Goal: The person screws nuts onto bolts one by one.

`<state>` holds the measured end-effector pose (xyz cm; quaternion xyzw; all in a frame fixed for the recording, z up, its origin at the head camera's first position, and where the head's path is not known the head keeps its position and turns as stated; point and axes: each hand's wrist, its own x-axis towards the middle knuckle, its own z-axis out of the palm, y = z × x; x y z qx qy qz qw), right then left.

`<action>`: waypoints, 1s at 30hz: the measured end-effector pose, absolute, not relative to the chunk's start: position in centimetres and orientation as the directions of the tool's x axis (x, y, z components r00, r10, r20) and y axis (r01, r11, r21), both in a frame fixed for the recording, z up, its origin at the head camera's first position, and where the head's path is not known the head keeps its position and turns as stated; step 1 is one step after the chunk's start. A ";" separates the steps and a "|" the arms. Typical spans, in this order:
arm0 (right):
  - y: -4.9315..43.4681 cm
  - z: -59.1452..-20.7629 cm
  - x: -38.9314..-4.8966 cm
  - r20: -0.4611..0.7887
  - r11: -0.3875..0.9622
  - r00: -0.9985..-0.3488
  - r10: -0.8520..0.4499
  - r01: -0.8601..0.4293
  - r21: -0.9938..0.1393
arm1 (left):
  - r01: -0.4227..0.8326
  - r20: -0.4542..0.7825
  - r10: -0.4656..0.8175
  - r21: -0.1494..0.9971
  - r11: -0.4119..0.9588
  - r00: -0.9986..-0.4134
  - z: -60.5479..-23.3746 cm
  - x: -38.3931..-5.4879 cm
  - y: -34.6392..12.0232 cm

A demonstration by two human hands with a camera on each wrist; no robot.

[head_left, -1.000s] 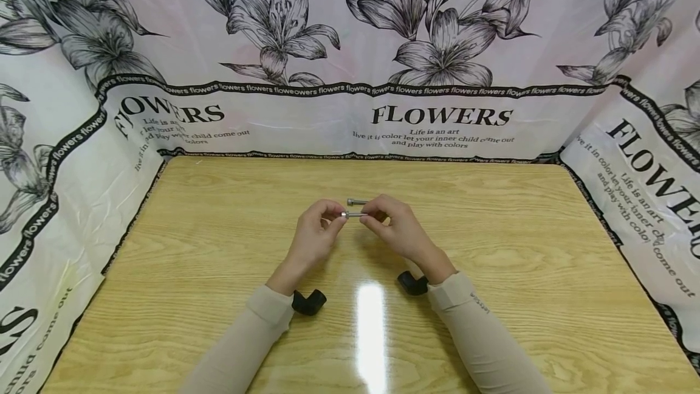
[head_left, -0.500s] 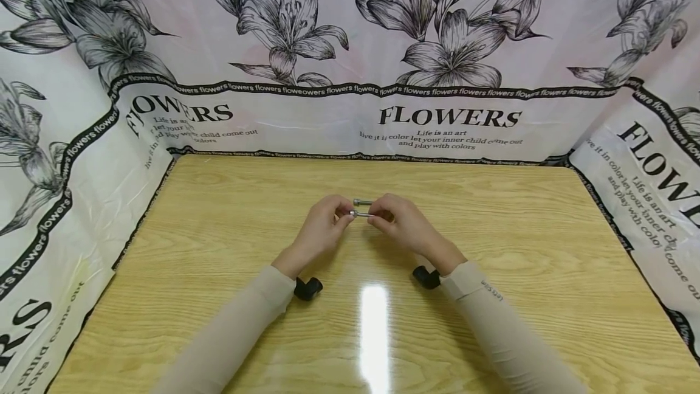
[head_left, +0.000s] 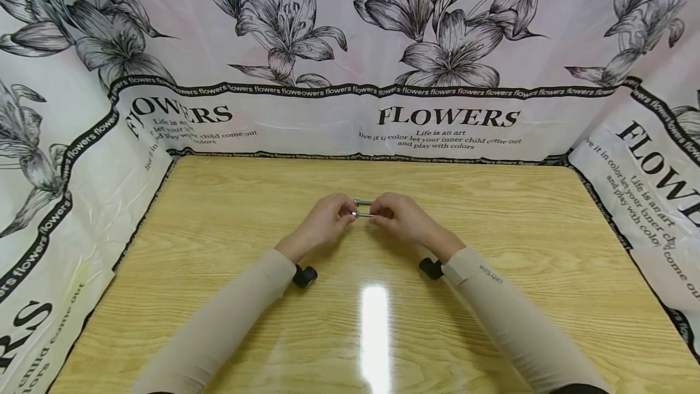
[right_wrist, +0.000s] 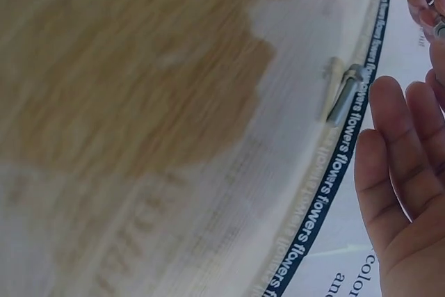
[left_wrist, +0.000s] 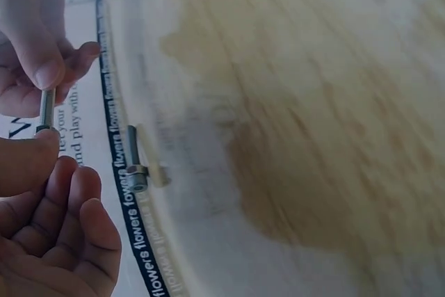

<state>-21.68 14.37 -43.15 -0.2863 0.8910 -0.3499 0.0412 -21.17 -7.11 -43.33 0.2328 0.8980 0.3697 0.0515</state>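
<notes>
In the head view, my left hand (head_left: 328, 221) pinches the head end of a silver bolt (head_left: 364, 214) between thumb and fingers. From the other side, my right hand (head_left: 401, 217) pinches the threaded end, so the bolt lies level between both hands. The left wrist view shows part of its bare shank (left_wrist: 47, 108) between the fingertips; a nut at the left fingertips is mostly covered. Just beyond the hands, a second bolt (head_left: 362, 202) lies on the table. A nut (left_wrist: 136, 170) sits on that one close below its head.
The wooden table (head_left: 219, 217) has a glossy surface with a bright light reflection toward its front. Flower-printed cloth (head_left: 306, 120) walls off its back and sides. Black angular pieces (head_left: 304, 276) hang at the wrists beside the sleeves.
Both hands keep their pinch on the bolt. The left fingers have shifted slightly at the head end, and both wrists have turned a little. The head view has shifted slightly; the second bolt stays put.
</notes>
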 end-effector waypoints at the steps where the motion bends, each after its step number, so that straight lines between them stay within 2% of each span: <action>1: 14.4 -43.2 -21.8 0.118 0.600 -0.834 -0.540 -0.479 -0.641 | 0.377 0.068 0.460 0.684 0.624 -0.885 -43.3 -21.2 -7.1; 10: 14.7 -43.9 -22.7 0.082 0.624 -0.830 -0.552 -0.476 -0.619 | 0.367 0.006 0.485 0.661 0.654 -0.875 -43.9 -22.0 -6.7; 20: 14.9 -44.2 -23.7 0.079 0.641 -0.802 -0.592 -0.528 -0.556 | 0.418 -0.017 0.519 0.572 0.706 -0.854 -44.1 -22.7 -6.3; 30: 14.7 -44.3 -24.1 0.007 0.676 -0.781 -0.625 -0.545 -0.496 | 0.429 -0.062 0.532 0.517 0.741 -0.844 -44.2 -23.1 -5.9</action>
